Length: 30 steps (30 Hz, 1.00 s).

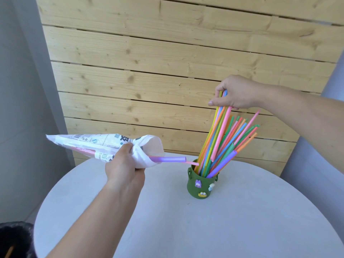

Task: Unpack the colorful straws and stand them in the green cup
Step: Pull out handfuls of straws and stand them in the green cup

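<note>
The green cup (pixel 202 185) stands upright on the far half of a round white table (pixel 186 220). It is packed with coloured straws (pixel 240 135) in pink, orange, green, yellow and blue, which fan out and lean to the right. A wider purple one leans among them at the front. Small figures (pixel 198 183) are stuck on the cup's outer wall.

The right hand (pixel 236 94) is above the cup with its thumb and fingers pinched round the top ends of a bunch of straws (pixel 220 118). These are yellow, blue, orange and pink, and their lower ends reach down into the cup.

To the left of the cup, the left hand (pixel 124 164) grips a white printed bag (pixel 104 144), bunching it near its open mouth. The bag is held above the table, lying roughly level, with its mouth towards the cup. A purple straw (pixel 173 159) sticks out of the mouth, and its free end is just short of the cup's rim. A thin pink straw (pixel 191 162) pokes out below it and reaches the rim. More pink shows through the bag's clear side.

The two hands are well apart, each closed on its own load. A wall of pale wooden planks (pixel 167 62) rises behind the table. A dark thing (pixel 14 239) sits at the lower left corner, and I cannot tell what it is.
</note>
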### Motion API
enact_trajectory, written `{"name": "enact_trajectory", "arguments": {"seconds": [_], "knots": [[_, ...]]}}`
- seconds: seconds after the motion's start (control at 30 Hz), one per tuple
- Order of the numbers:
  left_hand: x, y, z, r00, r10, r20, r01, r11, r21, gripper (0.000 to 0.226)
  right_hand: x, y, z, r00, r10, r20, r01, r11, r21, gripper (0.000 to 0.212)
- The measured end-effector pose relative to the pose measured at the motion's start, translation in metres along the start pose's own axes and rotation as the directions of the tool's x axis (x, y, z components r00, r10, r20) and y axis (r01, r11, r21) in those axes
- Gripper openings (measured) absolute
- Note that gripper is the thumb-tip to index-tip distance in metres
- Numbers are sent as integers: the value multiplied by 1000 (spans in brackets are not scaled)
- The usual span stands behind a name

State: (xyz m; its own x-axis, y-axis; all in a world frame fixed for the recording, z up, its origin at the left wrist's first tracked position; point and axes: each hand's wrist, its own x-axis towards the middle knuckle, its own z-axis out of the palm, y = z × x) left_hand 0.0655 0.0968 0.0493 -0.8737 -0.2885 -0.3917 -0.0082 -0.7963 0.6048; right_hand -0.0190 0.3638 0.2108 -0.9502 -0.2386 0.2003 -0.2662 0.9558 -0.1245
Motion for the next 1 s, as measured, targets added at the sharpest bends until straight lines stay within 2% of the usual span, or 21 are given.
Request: {"name": "enact_trajectory", "arguments": {"seconds": [0.3,0.53,0.7,0.9,1.0], "knots": [[-4,2,1,1000,9,-6,-9,1000,9,11,-13,-10,29,989,-123,-79,111,984,-141,39],[-5,0,2,1000,-2,5,2,1000,4,11,-28,-10,40,976,-143,-164,100,964,-247,39],[-2,0,0,1000,14,13,-14,1000,3,11,-34,-9,52,932,-262,-250,155,914,-376,42],[2,-1,0,1000,14,4,-14,1000,7,13,-41,-13,54,925,-321,-205,169,828,-535,50],[1,-1,1,1000,9,11,-9,1000,11,11,-42,-16,54,938,-293,-184,152,826,-542,52]]}}
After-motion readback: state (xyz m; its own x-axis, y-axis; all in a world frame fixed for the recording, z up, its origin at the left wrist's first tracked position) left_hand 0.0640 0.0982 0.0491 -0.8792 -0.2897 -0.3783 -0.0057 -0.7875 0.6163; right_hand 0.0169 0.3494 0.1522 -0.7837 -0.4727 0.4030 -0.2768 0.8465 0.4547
